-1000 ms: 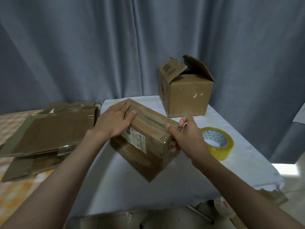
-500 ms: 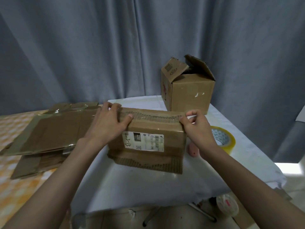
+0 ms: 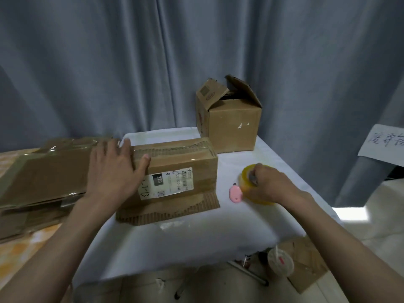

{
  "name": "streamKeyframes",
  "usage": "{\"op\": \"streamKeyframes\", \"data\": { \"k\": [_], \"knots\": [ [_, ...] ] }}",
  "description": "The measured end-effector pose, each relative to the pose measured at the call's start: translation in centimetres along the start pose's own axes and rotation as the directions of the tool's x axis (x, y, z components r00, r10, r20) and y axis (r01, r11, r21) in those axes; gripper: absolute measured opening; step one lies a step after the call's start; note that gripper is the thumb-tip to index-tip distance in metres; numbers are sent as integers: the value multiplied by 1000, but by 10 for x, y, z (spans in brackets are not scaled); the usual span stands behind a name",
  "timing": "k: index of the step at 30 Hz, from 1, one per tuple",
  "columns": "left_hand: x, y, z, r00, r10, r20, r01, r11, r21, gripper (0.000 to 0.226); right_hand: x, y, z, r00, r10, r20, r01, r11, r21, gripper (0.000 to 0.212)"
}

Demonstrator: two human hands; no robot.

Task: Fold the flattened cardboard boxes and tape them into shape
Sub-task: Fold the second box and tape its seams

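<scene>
1. Nearest to me, my right hand [image 3: 270, 186] is closing its fingers around the yellow tape roll [image 3: 251, 182] on the white table [image 3: 196, 237], with a small pink cutter [image 3: 235, 193] lying just beside the roll.
2. My left hand [image 3: 113, 173] is lying flat with fingers spread on the left end of the folded box [image 3: 175, 178], thumb pressing its top edge, holding it steady.
3. That box is sitting mid-table; its top seam is already showing clear tape, though a torn flap is sticking out along the bottom. I am judging that more taping is coming, since I am taking up the roll.
4. To the left, a stack of flattened boxes [image 3: 43, 176] is waiting, so most of the work is remaining.
5. Farthest back, an assembled box [image 3: 231, 125] is standing with its top flaps open, against the grey curtain [image 3: 131, 62].
</scene>
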State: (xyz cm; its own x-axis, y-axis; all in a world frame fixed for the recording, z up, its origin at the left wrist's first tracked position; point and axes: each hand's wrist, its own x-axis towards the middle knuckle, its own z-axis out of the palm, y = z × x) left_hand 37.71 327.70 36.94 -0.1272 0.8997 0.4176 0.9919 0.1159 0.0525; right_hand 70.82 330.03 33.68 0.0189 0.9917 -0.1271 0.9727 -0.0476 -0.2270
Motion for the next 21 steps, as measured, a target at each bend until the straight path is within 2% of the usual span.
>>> {"op": "streamKeyframes", "data": {
  "k": [2,4,6,8,12,15,17,21],
  "knots": [
    [-3,10,-3,989,103,-105,-114,988,-107,63,-1,13,10,999,-48,11,48,998,-31,44],
    [-9,28,-5,961,205,-183,-245,941,-234,47,-4,21,18,990,-116,-78,116,993,5,33],
    [-20,54,-7,924,303,-233,-372,853,-366,33,-10,25,19,971,-112,-211,135,986,95,30],
    [-30,82,-6,899,376,-227,-439,762,-476,29,-18,26,13,951,-72,-302,149,959,242,35],
    [-32,130,-6,898,417,-140,-404,654,-640,29,-38,24,-2,902,-162,-400,347,823,449,14],
    [-22,151,-14,904,415,-104,-361,608,-707,36,-56,23,-12,868,-274,-413,468,729,499,12],
    [-18,159,-19,907,416,-61,-323,597,-735,37,-64,24,-16,860,-345,-376,506,670,543,12],
    [-17,161,-27,916,401,-33,-287,595,-751,26,-73,30,-19,844,-418,-336,535,610,585,14]
  ]
}}
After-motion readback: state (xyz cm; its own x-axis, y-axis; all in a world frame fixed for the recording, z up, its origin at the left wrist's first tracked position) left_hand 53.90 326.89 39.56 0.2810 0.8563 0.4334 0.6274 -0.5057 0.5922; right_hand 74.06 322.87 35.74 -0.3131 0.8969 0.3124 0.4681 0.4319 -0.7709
